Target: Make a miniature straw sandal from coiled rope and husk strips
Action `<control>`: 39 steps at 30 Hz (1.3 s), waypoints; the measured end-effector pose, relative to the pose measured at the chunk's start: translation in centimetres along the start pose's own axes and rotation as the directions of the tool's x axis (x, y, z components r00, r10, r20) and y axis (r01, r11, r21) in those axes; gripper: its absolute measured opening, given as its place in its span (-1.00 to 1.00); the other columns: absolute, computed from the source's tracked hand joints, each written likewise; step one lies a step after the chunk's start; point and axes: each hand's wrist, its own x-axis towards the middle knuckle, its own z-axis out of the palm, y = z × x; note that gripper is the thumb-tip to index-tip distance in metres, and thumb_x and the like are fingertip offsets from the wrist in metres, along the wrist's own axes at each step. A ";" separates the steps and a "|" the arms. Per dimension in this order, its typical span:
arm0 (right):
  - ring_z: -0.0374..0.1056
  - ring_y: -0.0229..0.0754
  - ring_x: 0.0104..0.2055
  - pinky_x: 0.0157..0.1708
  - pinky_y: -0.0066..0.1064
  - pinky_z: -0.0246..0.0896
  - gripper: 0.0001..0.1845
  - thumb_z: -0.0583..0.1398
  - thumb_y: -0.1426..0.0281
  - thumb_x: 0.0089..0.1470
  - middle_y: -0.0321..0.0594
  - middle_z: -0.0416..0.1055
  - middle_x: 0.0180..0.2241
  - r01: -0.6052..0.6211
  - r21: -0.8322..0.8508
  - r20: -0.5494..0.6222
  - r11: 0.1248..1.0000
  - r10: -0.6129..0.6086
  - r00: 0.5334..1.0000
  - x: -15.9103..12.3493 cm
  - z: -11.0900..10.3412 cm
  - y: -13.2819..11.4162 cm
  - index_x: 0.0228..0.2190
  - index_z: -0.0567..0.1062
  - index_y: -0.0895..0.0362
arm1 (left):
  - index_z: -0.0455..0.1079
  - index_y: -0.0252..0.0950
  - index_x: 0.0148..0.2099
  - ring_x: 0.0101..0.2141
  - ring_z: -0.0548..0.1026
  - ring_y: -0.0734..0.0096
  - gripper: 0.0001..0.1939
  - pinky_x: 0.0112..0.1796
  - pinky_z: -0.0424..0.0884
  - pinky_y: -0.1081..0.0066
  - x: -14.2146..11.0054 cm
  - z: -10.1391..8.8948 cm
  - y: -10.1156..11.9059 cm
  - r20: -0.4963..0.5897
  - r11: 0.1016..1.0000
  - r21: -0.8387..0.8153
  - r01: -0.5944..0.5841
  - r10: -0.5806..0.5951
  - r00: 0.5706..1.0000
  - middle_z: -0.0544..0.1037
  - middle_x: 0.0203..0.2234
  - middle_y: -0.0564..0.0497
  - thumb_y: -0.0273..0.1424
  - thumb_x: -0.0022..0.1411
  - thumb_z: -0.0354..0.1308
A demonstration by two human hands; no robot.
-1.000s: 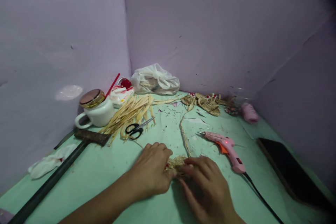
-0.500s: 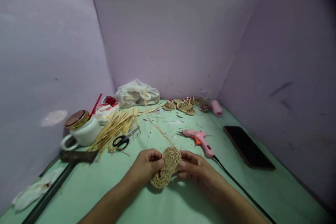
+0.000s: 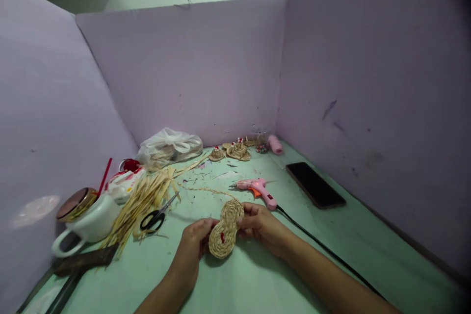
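Note:
Between my two hands is a coiled straw sole (image 3: 228, 228), shaped like a figure eight, with a small red mark on its lower round. My left hand (image 3: 195, 245) grips its lower left edge, thumb on top. My right hand (image 3: 259, 225) pinches the upper right edge; some of its fingers are behind the piece. From the top of the sole a thin straw braid (image 3: 206, 189) trails away to the left over the table. Just beyond my right hand lies a pink glue gun (image 3: 257, 187), nozzle to the left.
Black-handled scissors (image 3: 156, 218) lie beside loose straw strips (image 3: 147, 196) on the left. A white mug (image 3: 96, 221) and a hammer (image 3: 86, 259) are near the left wall. At the back sit a plastic bag (image 3: 171, 144), small straw slippers (image 3: 238, 151) and pink thread (image 3: 275, 144). A phone (image 3: 315, 185) lies right.
The straw sole has been lifted and turned so its coiled face shows, my hands now at its sides. The braid swung left. The camera view has tilted up and turned right.

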 end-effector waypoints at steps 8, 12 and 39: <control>0.29 -0.33 -0.56 -0.50 -0.48 0.21 -0.80 0.22 0.52 -0.28 -0.27 0.39 -0.57 -0.029 -0.026 0.034 0.999 0.030 0.999 -0.4 0.5 -0.2 -0.44 0.45 0.25 | 0.38 -0.40 -0.42 -0.60 0.36 0.49 -0.66 -0.58 0.21 0.51 -0.1 0.1 -0.7 0.013 0.994 0.101 -0.028 0.027 1.000 0.47 -0.61 0.00 -0.17 -0.09 0.19; 0.31 -0.34 -0.51 -0.41 -0.47 0.23 -0.73 0.25 0.37 -0.17 -0.24 0.39 -0.50 -0.034 0.060 0.179 0.998 0.023 0.984 -0.9 0.6 -0.3 -0.35 0.45 0.24 | 0.34 -0.39 -0.45 -0.66 0.33 0.52 -0.67 -0.63 0.17 0.53 0.2 0.0 -0.9 0.009 0.993 0.110 0.034 -0.035 0.999 0.45 -0.66 0.01 -0.29 -0.26 0.31; 0.09 -0.37 -0.69 -0.66 -0.47 -0.06 -0.83 0.33 0.40 -0.42 -0.38 0.26 -0.74 0.040 -0.636 -0.127 0.770 -0.156 0.980 0.0 -2.2 -2.0 -0.72 0.42 0.16 | 0.33 -0.36 -0.57 -0.67 0.28 0.55 -0.82 -0.60 0.17 0.54 0.3 -0.2 -0.2 -0.244 0.972 0.224 -0.071 0.126 0.962 0.37 -0.76 0.09 -0.38 -0.26 0.23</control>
